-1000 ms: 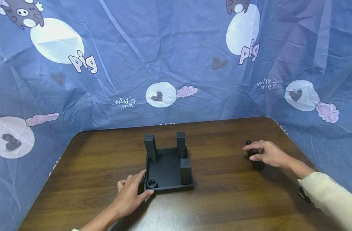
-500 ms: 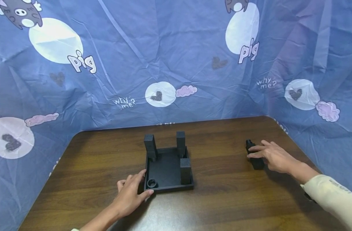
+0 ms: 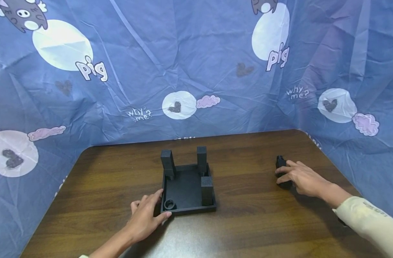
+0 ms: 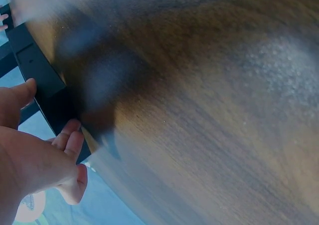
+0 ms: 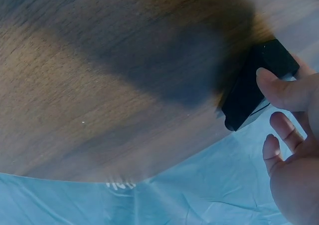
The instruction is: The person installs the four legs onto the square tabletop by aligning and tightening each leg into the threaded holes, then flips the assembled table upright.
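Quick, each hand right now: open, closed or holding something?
Left hand: open, touching the black tray.
Right hand: closed, holding a black post.

I count one black tray (image 3: 184, 190) on one tabletop (image 3: 244, 218). At the tray's corners are three black posts (image 3: 207, 190) and one black ring (image 3: 165, 206). One loose black piece (image 3: 281, 163) sits well to its right. One left hand (image 3: 145, 216) is at the tray's left side and one right hand (image 3: 302, 178) well to its right, two in all. On the blue cloth (image 3: 228, 43) beyond the tray are three pink clouds (image 3: 208, 102).
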A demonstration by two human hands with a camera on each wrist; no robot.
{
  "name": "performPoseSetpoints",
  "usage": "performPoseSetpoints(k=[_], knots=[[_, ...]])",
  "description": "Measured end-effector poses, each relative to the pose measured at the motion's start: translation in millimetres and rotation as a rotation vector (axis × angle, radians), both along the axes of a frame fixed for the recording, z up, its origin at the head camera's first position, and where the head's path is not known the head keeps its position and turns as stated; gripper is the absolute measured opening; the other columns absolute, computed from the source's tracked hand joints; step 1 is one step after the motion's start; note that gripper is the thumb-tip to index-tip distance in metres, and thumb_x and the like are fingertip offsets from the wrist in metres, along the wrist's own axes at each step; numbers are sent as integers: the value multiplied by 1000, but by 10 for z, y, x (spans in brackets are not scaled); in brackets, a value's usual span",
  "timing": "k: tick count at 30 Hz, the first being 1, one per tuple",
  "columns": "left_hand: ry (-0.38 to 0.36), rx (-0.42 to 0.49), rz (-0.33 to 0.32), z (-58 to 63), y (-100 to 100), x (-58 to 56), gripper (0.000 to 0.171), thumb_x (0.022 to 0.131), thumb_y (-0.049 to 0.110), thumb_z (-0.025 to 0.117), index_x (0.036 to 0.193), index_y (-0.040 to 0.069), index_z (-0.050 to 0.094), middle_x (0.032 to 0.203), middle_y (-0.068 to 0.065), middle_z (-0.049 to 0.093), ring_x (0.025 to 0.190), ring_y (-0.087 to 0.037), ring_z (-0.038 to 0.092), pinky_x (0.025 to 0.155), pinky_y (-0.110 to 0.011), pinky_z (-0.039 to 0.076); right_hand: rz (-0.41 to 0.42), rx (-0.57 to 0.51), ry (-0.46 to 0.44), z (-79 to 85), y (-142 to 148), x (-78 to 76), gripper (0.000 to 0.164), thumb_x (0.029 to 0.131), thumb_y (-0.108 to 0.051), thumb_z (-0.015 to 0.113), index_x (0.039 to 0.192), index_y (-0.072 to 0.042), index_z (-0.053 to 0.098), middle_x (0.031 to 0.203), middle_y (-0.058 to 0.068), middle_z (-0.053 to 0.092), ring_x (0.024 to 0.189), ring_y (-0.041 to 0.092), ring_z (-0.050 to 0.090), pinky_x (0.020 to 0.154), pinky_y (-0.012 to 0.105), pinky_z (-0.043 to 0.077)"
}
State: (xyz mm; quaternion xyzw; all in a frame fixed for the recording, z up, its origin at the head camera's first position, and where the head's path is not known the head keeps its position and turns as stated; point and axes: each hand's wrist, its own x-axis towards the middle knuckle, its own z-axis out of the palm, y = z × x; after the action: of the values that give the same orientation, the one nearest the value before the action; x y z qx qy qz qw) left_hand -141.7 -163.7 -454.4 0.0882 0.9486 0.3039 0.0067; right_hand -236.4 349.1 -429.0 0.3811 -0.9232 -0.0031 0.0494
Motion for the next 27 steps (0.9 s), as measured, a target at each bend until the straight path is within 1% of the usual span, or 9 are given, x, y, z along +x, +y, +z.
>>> performPoseSetpoints(k=[3,9,12,16,19,21,23,25,27], knots=[[-2,2,-1,2,-2,1,75,87,29,80,148,1,47,127,-11,65,114,-25,53,90,-49,22,15,-12,15,-2,-4,-3,69,56,28,62,100,-21,81,121,4,69,97,23,52,77,56,46],[-8,2,1,-1,-3,0,75,87,29,81,148,1,47,126,-11,65,113,-25,52,91,-49,22,20,-3,15,-8,-6,-5,67,58,28,64,101,-21,81,121,6,68,92,18,48,69,40,40],[-13,-2,6,-4,-1,-7,74,87,28,81,148,2,47,126,-10,65,113,-25,53,91,-49,22,10,10,-1,-1,-8,3,67,59,28,66,102,-21,81,122,6,67,94,19,49,72,43,42],[-20,-7,11,-5,5,-12,74,86,28,81,147,2,48,125,-10,65,114,-25,53,91,-49,23,-9,19,-23,4,-10,10,65,60,24,71,106,-21,80,123,7,66,101,24,51,81,55,45],[-22,-8,12,-7,7,-13,74,86,28,81,147,2,48,126,-11,65,115,-26,53,90,-49,23,-17,8,-15,14,-24,-1,58,66,18,78,108,-21,79,120,6,67,102,26,53,80,54,44],[-21,-8,13,-8,8,-12,74,86,28,81,147,2,48,127,-11,65,115,-26,53,90,-49,23,-10,-24,13,35,-40,-20,53,68,13,81,110,-20,78,117,7,68,103,28,56,78,49,43],[-19,-8,13,-7,9,-11,73,86,28,81,147,2,48,127,-11,65,115,-26,53,90,-49,23,9,-85,45,75,-68,-55,49,69,8,85,110,-19,78,111,5,70,98,26,57,72,41,38],[-18,-8,13,-7,10,-10,73,86,28,81,147,2,48,127,-11,65,115,-26,53,90,-49,23,14,-170,71,139,-101,-89,48,69,4,86,111,-17,77,107,3,72,96,24,59,72,38,34],[-18,-6,14,-7,10,-9,74,86,28,81,147,2,48,127,-11,65,115,-26,53,90,-49,22,-1,-281,64,220,-144,-123,46,70,2,86,112,-15,77,105,2,74,89,20,58,71,35,31]])
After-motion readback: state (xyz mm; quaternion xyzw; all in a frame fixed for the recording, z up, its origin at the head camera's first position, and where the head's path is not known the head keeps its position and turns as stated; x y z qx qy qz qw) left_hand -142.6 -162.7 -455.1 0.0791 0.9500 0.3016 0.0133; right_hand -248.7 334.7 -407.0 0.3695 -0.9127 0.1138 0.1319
